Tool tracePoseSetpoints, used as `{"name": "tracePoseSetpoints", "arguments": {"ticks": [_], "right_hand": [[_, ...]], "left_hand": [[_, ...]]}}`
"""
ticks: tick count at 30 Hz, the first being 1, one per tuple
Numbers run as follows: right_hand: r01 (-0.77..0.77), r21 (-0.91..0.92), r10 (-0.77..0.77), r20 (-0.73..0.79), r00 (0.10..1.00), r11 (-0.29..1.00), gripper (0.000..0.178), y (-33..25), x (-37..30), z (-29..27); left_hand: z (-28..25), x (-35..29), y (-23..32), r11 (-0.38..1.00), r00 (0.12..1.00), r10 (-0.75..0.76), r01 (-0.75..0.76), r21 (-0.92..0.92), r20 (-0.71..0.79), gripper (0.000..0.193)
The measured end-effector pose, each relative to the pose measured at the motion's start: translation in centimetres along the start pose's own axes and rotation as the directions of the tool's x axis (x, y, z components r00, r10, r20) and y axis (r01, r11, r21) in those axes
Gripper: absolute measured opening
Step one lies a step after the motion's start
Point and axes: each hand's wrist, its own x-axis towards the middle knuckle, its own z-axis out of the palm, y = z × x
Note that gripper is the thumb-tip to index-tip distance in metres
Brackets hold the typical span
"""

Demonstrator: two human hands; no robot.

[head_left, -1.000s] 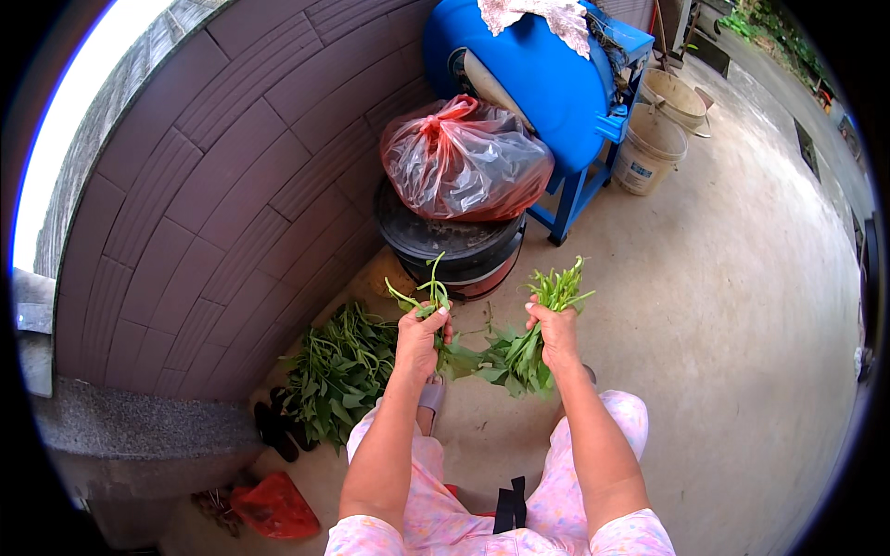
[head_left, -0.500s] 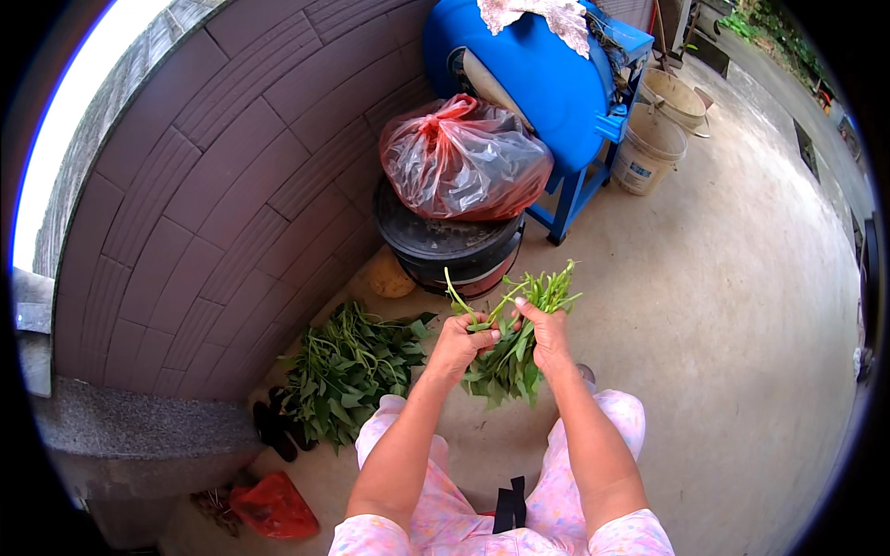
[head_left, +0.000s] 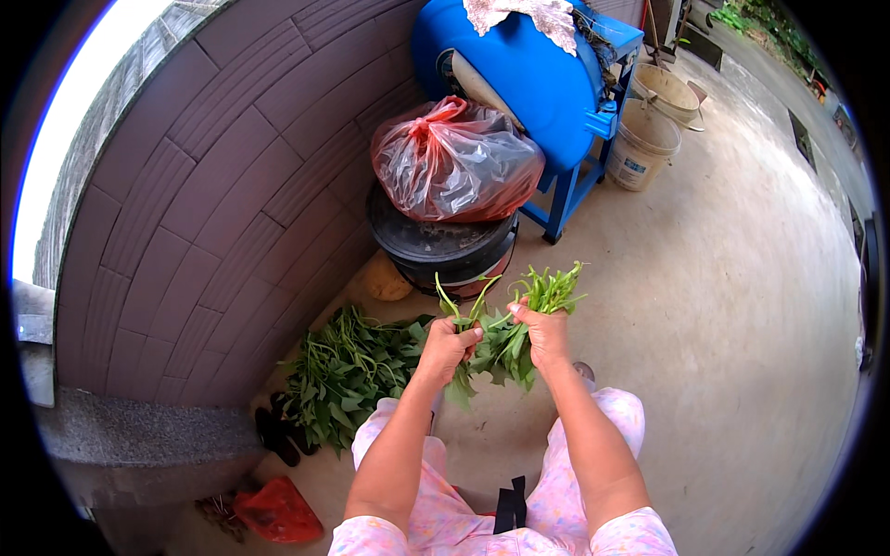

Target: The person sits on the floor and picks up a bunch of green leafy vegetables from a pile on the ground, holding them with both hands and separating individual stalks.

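Note:
My right hand (head_left: 542, 335) is closed round a thick bunch of leafy green stems (head_left: 553, 289), its cut ends pointing up and away and its leaves hanging below. To its left, my left hand (head_left: 447, 348) grips a few separate leafy stems (head_left: 451, 301) between thumb and fingers. Leaves from both lots meet in the gap between my hands. On the floor to the left lies a large heap of the same leafy greens (head_left: 348, 375), against the wall's foot.
A red-tinted plastic bag (head_left: 459, 162) rests on a lidded black bucket (head_left: 436, 243) ahead. Behind stand a blue drum-shaped machine (head_left: 533, 88) and pale buckets (head_left: 642, 148). Dark shoes (head_left: 275, 431) and a red bag (head_left: 278, 510) lie at lower left, beside a tiled wall (head_left: 213, 204).
My left hand has drawn away to the left from my right hand, carrying a few stems apart from the bunch. The right hand keeps its hold nearly in place.

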Motion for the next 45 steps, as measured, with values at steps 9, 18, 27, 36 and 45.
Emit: {"name": "tracePoseSetpoints", "arguments": {"ticks": [9,18,27,36,45], "right_hand": [[0.115,-0.01,-0.115,-0.154,0.981,0.993,0.016,0.7,-0.3,0.6],[-0.006,0.013,0.007,-0.034,0.999,1.0,0.016,0.3,0.2,0.1],[-0.142,0.188,0.124,0.104,0.987,0.972,0.018,-0.3,-0.2,0.4],[0.107,-0.016,-0.108,-0.062,0.992,0.994,0.016,1.3,-0.7,0.6],[-0.089,0.09,0.096,-0.069,0.993,0.992,0.014,0.9,-0.4,0.9]], "left_hand": [[1.2,-0.1,-0.4,0.996,0.996,-0.073,0.075,0.037,-0.057,0.005],[1.1,-0.4,0.1,1.0,0.999,0.015,-0.015,-0.009,-0.038,0.011],[1.2,-0.5,0.6,0.996,0.991,0.079,-0.081,-0.019,-0.105,0.011],[2.5,-0.7,0.1,0.994,0.974,0.095,-0.081,0.075,-0.206,0.012],[1.5,0.5,-0.4,0.982,0.942,0.183,-0.19,0.002,-0.281,0.017]]}}
